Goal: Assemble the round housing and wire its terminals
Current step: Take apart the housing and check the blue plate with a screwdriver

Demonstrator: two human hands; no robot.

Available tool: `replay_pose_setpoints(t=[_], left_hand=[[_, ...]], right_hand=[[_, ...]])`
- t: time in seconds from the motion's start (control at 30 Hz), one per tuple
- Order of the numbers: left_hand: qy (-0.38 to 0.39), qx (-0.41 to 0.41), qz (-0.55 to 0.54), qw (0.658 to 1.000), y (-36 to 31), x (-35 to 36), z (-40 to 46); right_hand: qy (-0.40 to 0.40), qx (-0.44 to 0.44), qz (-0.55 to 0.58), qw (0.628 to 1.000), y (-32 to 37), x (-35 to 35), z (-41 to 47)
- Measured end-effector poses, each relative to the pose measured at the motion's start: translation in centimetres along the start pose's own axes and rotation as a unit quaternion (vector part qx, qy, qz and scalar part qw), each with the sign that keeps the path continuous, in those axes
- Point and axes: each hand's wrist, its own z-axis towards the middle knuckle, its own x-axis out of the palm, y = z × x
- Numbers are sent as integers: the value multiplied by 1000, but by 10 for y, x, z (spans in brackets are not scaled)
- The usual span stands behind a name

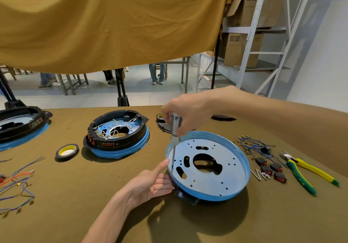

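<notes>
A round blue housing pan (pixel 233 184) with a perforated metal plate lies tilted on a black base in front of me. My right hand (pixel 186 114) grips the clear handle of a screwdriver (pixel 174 139), held upright with its tip down on the plate near the left rim. My left hand (pixel 152 182) rests against the pan's left edge, index finger straight and touching the rim beside the screwdriver shaft. Blue terminal wires (pixel 252 145), red-and-black rocker switches (pixel 271 169) and a few loose screws (pixel 259 175) lie to the right of the pan.
A wired housing (pixel 116 135) stands at centre left, another housing (pixel 20 125) at far left. A tape roll (pixel 66 151), loose coloured wires (pixel 17 184) and green-yellow pliers (pixel 305 173) lie on the brown cloth. Another tape roll (pixel 160 116) sits behind my right hand.
</notes>
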Motion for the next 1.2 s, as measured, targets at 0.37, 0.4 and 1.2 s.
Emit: replay_pose_setpoints(t=[0.37, 0.4, 1.2], left_hand=[[3, 1, 20, 1000, 1, -2, 3], [4, 1, 21, 1000, 1, -2, 3], [3, -1, 27, 1000, 0, -2, 3]], right_hand=[[-1, -23, 56, 998, 1, -2, 5], [0, -18, 62, 998, -1, -2, 3], [3, 13, 66, 998, -2, 0, 6]])
